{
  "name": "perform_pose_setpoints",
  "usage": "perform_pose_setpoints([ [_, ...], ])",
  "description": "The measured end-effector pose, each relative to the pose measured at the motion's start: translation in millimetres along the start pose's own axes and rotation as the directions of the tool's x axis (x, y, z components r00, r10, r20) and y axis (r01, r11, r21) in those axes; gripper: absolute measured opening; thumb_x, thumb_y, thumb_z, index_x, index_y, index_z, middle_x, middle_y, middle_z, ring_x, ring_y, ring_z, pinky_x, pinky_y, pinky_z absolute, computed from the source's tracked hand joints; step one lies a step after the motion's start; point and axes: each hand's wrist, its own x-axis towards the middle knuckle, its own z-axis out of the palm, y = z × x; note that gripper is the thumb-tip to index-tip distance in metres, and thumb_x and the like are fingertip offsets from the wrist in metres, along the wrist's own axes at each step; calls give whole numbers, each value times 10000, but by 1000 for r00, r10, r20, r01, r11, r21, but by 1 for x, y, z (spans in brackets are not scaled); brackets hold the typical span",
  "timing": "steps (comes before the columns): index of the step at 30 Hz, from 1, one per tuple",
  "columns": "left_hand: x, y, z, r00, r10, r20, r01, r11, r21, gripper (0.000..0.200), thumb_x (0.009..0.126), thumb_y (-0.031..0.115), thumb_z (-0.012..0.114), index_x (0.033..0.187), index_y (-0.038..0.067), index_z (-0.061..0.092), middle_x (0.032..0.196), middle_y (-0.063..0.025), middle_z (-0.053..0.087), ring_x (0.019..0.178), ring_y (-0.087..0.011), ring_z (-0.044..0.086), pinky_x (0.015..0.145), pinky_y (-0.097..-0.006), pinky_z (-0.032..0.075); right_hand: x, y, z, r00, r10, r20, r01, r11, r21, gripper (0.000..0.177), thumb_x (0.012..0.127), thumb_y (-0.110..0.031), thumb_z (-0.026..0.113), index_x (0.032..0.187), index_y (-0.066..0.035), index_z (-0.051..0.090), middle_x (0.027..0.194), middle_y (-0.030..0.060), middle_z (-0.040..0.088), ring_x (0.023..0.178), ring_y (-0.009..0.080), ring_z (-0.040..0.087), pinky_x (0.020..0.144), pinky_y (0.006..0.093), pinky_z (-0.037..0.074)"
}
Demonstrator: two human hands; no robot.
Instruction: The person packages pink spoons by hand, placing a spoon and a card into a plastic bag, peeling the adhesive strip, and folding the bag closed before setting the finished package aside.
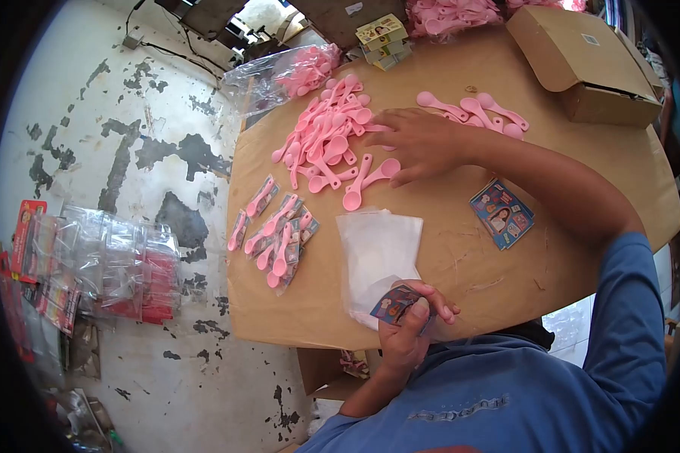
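Observation:
My left hand (409, 326) is closed on a printed card (394, 303) in a clear bag, near the table's front edge. Above it lies a stack of clear plastic bags (381, 253). My right hand (419, 143) is stretched out palm down with its fingers apart, at the right side of a heap of pink spoons (329, 132). Its fingertips are close to some spoons; whether they touch is hidden. Packed spoons in small bags (279, 238) lie to the left. A pile of printed cards (501, 214) rests below my right forearm.
More pink spoons (472, 109) lie beyond my right forearm. A cardboard box (585, 64) stands at the back right of the brown table (461, 264). Bags of spoons (306, 72) and yellow boxes (383, 39) are at the back. Plastic packs (121, 264) hang or lie at the far left.

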Motion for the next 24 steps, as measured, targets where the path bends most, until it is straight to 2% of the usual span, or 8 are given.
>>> perform_pose_setpoints([
  [1, 0, -1, 0, 1000, 12, -5, -12, 1000, 2, 246, 1051, 198, 577, 1236, 42, 534, 873, -146, 638, 824, -237, 640, 871, -462, 550, 4, 3, 8, 997, -68, -42, 63, 992, -108, 573, 878, -462, 720, 1330, -125, 619, 1422, 236, 524, 1312, 405, 514, 1094, 503, 412],
  [4, -2, -3, 3, 1000, 15, -24, -16, 1000, -14, 242, 1053, 199, 573, 1232, 41, 534, 869, -145, 638, 822, -238, 639, 863, -458, 553, 14, 6, 16, 997, 12, 79, -4, 995, -95, 602, 883, -446, 733, 1360, -104, 600, 1478, 256, 478, 1378, 416, 447, 1123, 507, 388],
  [7, -5, -3, 3, 999, 30, -26, -29, 1000, 4, 235, 1056, 197, 567, 1231, 42, 536, 875, -146, 638, 821, -236, 638, 864, -459, 553, 19, 5, 9, 963, 106, 247, -118, 992, 34, 567, 878, -401, 754, 1344, -111, 610, 1421, 232, 519, 1310, 398, 498, 1073, 493, 434],
  [13, -5, -1, 1, 1000, 20, -23, -20, 1000, 7, 234, 1054, 200, 569, 1219, 38, 536, 875, -145, 638, 813, -231, 639, 848, -452, 561, -9, 5, -4, 991, 43, 124, -58, 992, 115, 371, 859, -261, 768, 1154, -57, 672, 1264, 153, 617, 1156, 331, 597, 946, 426, 510],
  [16, -4, 3, 0, 1000, 19, 4, -19, 1000, 20, 238, 1052, 202, 573, 1217, 35, 535, 869, -146, 637, 815, -232, 641, 844, -453, 564, -20, -2, -29, 974, 70, 217, -99, 987, 124, 348, 834, -225, 764, 1114, -34, 687, 1194, 132, 662, 1142, 315, 614, 969, 428, 499],
  [19, -3, 4, -1, 1000, 10, 13, -11, 1000, 17, 244, 1049, 206, 580, 1216, 34, 534, 869, -147, 637, 808, -233, 642, 845, -457, 564, -24, -5, -52, 911, 135, 389, -151, 988, 11, 339, 822, -172, 748, 1126, -31, 696, 1127, 125, 692, 1149, 321, 624, 988, 430, 491],
  [22, -4, 6, 2, 1000, -6, -12, 6, 1000, 28, 250, 1045, 210, 588, 1211, 33, 532, 858, -146, 636, 794, -236, 641, 842, -457, 564, -34, -12, -78, 870, 205, 447, -198, 978, -63, 301, 847, -136, 728, 1126, -26, 707, 1120, 140, 701, 1171, 343, 619, 1016, 430, 474],
  [24, -3, 8, 2, 1000, 9, -18, -9, 999, 31, 252, 1041, 213, 595, 1208, 35, 532, 849, -144, 634, 788, -238, 640, 838, -458, 562, -49, -5, -75, 979, 124, 162, -127, 992, 9, 177, 848, -136, 717, 975, -18, 680, 1004, 120, 701, 996, 288, 656, 877, 409, 522],
])
